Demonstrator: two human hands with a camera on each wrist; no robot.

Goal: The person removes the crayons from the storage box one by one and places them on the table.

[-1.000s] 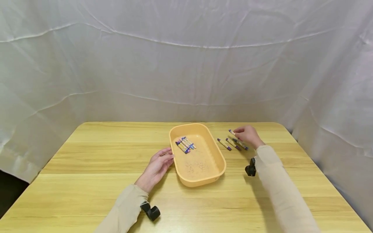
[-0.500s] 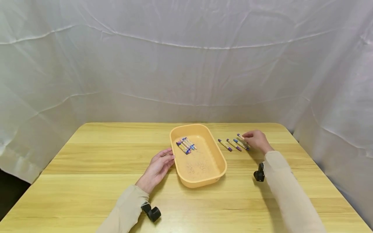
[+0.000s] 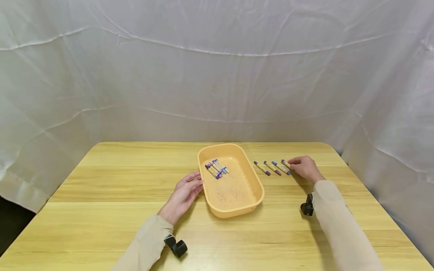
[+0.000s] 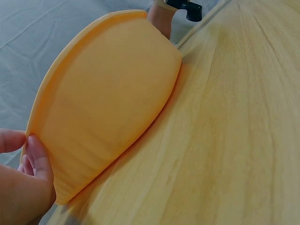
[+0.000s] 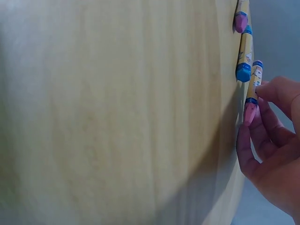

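Observation:
An orange tray (image 3: pixel 234 212) sits mid-table with several crayons (image 3: pixel 216 168) lying in its far left corner. My left hand (image 3: pixel 196 180) rests with relaxed fingers against the tray's left rim; the left wrist view shows the fingers (image 4: pixel 37 161) at the tray wall (image 4: pixel 108 93). Three crayons (image 3: pixel 272 168) lie in a row on the table right of the tray. My right hand (image 3: pixel 292 162) pinches a pink-tipped crayon (image 5: pixel 253 89) at the right end of that row, beside a blue-tipped crayon (image 5: pixel 244 54).
The wooden table (image 3: pixel 101 195) is backed by white draped cloth (image 3: pixel 217 75) on all sides. Its right edge (image 3: pixel 373 195) runs close behind my right forearm. Black wrist mounts (image 3: pixel 178 246) hang under both sleeves.
My right hand has carried the pink-tipped crayon rightward and toward me, down to the right end of the crayon row. The left hand and tray have stayed put.

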